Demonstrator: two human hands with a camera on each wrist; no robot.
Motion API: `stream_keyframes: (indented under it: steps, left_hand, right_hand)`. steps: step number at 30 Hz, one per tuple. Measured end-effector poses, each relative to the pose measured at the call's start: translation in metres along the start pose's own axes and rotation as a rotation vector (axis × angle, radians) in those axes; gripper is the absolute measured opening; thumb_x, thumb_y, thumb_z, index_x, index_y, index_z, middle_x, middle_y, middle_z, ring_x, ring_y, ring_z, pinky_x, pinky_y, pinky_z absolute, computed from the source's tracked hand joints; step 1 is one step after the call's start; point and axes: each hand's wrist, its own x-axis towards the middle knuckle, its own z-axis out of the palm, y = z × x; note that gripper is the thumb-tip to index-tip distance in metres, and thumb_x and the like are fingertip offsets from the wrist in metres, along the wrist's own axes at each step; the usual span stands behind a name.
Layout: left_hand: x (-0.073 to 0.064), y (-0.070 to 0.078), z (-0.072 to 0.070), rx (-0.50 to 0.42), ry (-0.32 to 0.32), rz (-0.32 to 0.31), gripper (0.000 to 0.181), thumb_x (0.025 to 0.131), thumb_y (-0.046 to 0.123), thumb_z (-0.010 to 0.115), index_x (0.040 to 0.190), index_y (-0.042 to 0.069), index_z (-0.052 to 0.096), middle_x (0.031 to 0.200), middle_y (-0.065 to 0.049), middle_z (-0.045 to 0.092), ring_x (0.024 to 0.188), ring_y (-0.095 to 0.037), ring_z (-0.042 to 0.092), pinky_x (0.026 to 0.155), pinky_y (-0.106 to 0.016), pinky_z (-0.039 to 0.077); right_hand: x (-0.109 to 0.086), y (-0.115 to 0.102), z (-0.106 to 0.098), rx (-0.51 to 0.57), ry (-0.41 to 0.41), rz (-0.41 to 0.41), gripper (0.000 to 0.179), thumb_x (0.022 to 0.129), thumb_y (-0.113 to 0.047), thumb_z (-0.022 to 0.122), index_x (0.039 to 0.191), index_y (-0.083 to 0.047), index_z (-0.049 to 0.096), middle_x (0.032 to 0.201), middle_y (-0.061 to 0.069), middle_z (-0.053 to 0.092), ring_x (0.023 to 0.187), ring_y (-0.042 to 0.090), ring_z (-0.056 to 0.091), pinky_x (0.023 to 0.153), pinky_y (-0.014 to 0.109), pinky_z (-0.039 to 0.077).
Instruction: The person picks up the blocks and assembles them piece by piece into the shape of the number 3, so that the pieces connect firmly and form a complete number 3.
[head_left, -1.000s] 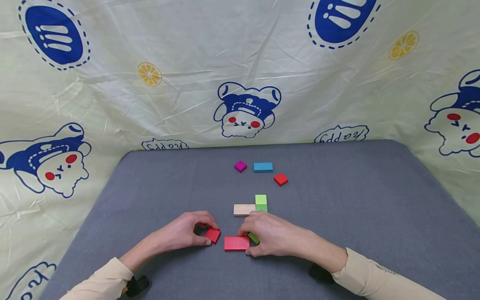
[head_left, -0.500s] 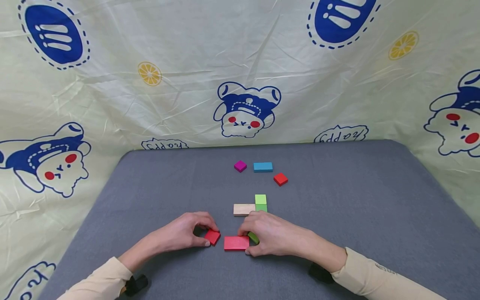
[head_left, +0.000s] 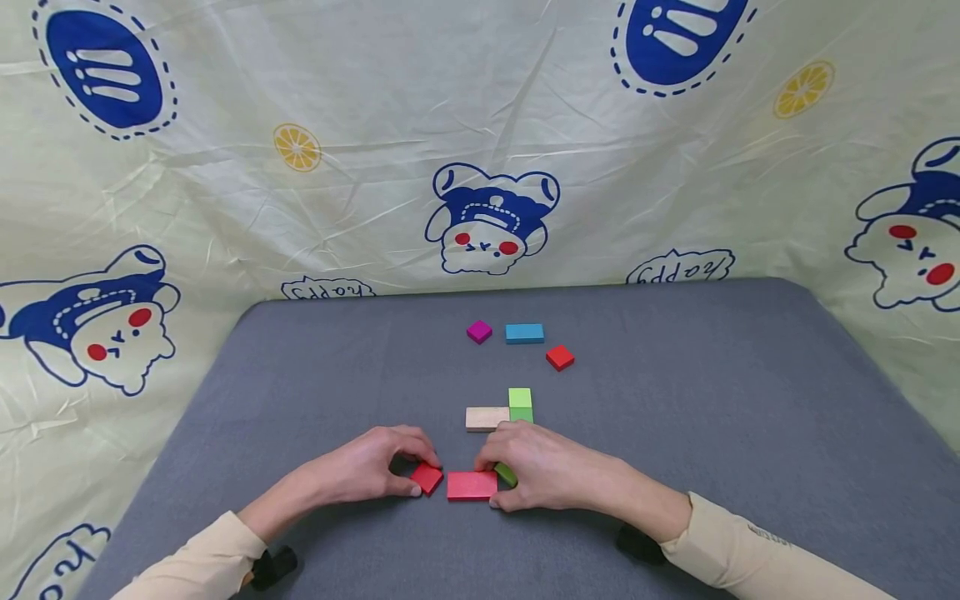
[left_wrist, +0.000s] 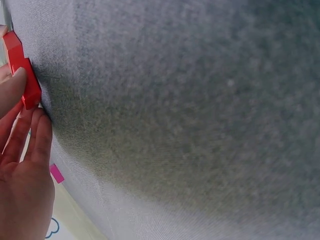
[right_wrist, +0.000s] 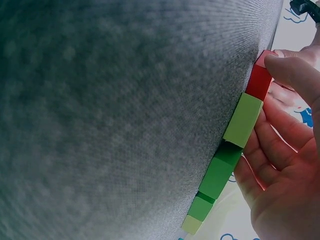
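Observation:
In the head view my left hand [head_left: 367, 467] pinches a small red square block [head_left: 427, 478] between thumb and fingers, at table level. Just right of it lies a pinkish-red rectangular block [head_left: 472, 486], a narrow gap apart. My right hand [head_left: 543, 468] holds that block's right end with thumb and fingertips. An olive-green block [head_left: 506, 475] shows partly under the right palm, against the red one; in the right wrist view its light green face [right_wrist: 243, 120] adjoins the red block [right_wrist: 259, 82]. The left wrist view shows the left thumb on the red square block [left_wrist: 31, 90].
Beyond the right hand sit a pale wooden block [head_left: 486, 419], a light green block [head_left: 520, 398] and a green face below it, partly hidden by the hand. Farther back are a magenta block [head_left: 479, 332], a blue block [head_left: 524, 333] and another red block [head_left: 559, 358]. A printed cloth hangs behind the table.
The red square block in my left hand has turned a little and shifted slightly toward the rectangular block. The right hand holds its place.

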Motion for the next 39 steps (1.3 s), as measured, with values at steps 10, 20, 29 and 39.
stream_keyframes:
  steps: [10, 20, 29, 39]
  left_hand:
    - [0.0023, -0.0007, 0.0003, 0.0, -0.005, 0.012, 0.03, 0.087, 0.011, 0.074, 0.114, 0.024, 0.07, 0.113, 0.017, 0.059, 0.108, -0.007, 0.054, 0.095, -0.032, 0.046]
    - [0.0036, -0.0003, 0.0016, 0.004, -0.006, 0.002, 0.031, 0.087, 0.013, 0.074, 0.115, 0.024, 0.07, 0.114, 0.018, 0.058, 0.109, -0.007, 0.053, 0.096, -0.033, 0.046]
    - [0.0033, -0.0011, 0.0026, -0.002, 0.0, 0.011, 0.032, 0.087, 0.012, 0.074, 0.116, 0.025, 0.07, 0.115, 0.018, 0.058, 0.11, -0.007, 0.053, 0.097, -0.034, 0.045]
    - [0.0033, -0.0014, 0.0032, -0.007, 0.001, 0.016, 0.032, 0.087, 0.013, 0.074, 0.116, 0.024, 0.07, 0.116, 0.017, 0.058, 0.11, -0.007, 0.053, 0.097, -0.034, 0.045]
  right_hand:
    - [0.0011, 0.0006, 0.0013, -0.021, 0.01, -0.02, 0.028, 0.082, -0.028, 0.079, 0.108, -0.022, 0.072, 0.097, -0.017, 0.061, 0.093, 0.002, 0.052, 0.085, 0.025, 0.046]
    - [0.0005, 0.0007, 0.0011, -0.017, 0.009, -0.013, 0.029, 0.082, -0.029, 0.08, 0.109, -0.023, 0.072, 0.098, -0.018, 0.061, 0.093, 0.002, 0.052, 0.086, 0.026, 0.046]
    - [0.0005, 0.0006, 0.0015, -0.022, 0.015, -0.017, 0.028, 0.081, -0.028, 0.08, 0.108, -0.023, 0.072, 0.097, -0.018, 0.061, 0.092, 0.002, 0.051, 0.085, 0.025, 0.046]
    - [0.0005, 0.0003, 0.0014, -0.022, 0.01, -0.018, 0.029, 0.081, -0.029, 0.08, 0.109, -0.023, 0.071, 0.098, -0.017, 0.062, 0.093, 0.003, 0.051, 0.086, 0.027, 0.046]
